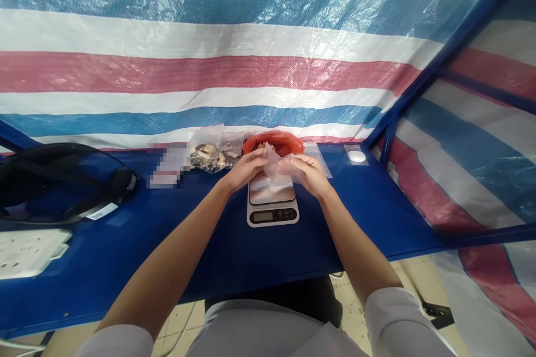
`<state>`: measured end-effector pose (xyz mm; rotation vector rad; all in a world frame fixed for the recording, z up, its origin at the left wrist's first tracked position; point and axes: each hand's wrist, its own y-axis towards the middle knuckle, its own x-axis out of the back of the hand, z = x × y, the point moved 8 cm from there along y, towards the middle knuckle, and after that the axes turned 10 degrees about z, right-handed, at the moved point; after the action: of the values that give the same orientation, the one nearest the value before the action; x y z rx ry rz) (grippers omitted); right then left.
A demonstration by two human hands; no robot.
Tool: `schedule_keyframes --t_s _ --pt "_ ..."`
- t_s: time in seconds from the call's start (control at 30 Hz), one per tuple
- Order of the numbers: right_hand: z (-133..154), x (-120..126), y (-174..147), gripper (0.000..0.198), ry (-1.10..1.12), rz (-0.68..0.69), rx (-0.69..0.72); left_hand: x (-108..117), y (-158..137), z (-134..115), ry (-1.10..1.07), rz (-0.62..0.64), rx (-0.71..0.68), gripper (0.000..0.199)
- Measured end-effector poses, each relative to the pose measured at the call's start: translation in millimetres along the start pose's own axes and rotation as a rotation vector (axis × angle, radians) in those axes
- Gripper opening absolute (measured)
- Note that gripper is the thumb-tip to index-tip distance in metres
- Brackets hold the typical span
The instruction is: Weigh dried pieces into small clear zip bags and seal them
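Clear bag hides parts of scale, red bag. Scale screen hard to read. Power strip cut off at left. Left hand, right hand pinch clear bag above scale. Blue table runs wide both ways, front edge apart from scale. Red bag open, brown bits inside. See-through bags hold pale chunks.

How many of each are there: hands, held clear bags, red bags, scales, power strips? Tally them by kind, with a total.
Hands: 2 (left hand, right hand)
Held clear bag: 1
Red bag: 1
Scale: 1
Power strip, cut off by the picture's left edge: 1
Total: 6
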<state>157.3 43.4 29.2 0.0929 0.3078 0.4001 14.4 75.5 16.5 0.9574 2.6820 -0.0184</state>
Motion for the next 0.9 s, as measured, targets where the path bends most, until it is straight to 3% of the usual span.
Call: schedule_keyframes --t_s 0.17,0.33,0.5,0.6,0.73,0.9 --pt "-10 18 1 0.043 -0.018 -0.126 0.007 4 -3 -1 0.119 -0.008 -0.041 0.037" --pt "-17 25 0 0.041 -0.012 -0.075 -0.012 21 -9 -19 0.360 -0.125 -0.099 0.038" --pt "-6 24 6 0.046 -0.040 -0.043 -0.030 39 -16 -51 0.545 -0.203 -0.105 0.045" --pt "6 14 16 0.045 -0.111 -0.007 -0.028 41 -14 -67 0.650 -0.148 -0.028 0.050" --pt "18 -2 32 0.046 -0.207 0.024 -0.007 32 -7 -91 0.815 -0.043 0.033 0.035" --pt "20 -16 49 0.041 -0.329 0.051 0.005 22 -1 -97 0.903 0.056 0.079 0.026"
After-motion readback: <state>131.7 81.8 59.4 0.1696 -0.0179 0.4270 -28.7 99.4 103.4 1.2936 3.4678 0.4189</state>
